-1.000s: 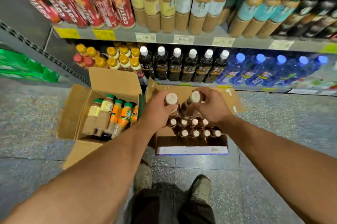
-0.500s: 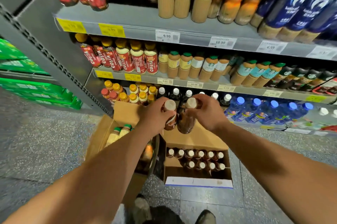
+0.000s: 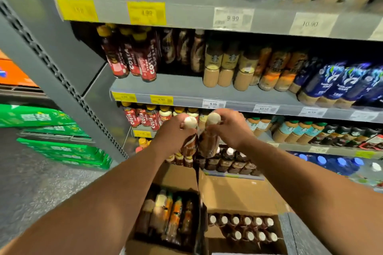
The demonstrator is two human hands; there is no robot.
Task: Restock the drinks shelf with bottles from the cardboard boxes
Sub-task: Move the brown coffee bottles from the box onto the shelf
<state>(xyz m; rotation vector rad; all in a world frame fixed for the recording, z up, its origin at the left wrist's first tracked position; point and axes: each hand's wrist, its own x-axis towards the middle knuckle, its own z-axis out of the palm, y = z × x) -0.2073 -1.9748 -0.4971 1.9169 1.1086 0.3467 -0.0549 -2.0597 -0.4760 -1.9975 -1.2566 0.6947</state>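
Note:
My left hand grips a brown bottle with a cream cap by its neck. Beside it, my right hand grips a second brown cream-capped bottle. Both bottles hang upright and close together in front of the grey drinks shelf, level with its third row. On the floor below stand two open cardboard boxes: the right box holds several white-capped dark bottles, and the left box holds mixed orange and beige bottles.
The shelf rows carry red Costa bottles, beige coffee bottles and blue bottles. A gap lies between the red and beige bottles. Green cartons are stacked at the left. The floor is grey speckled tile.
Both hands have lifted the two bottles out of the right box and up to the shelf. The view has tilted upward, showing higher shelves.

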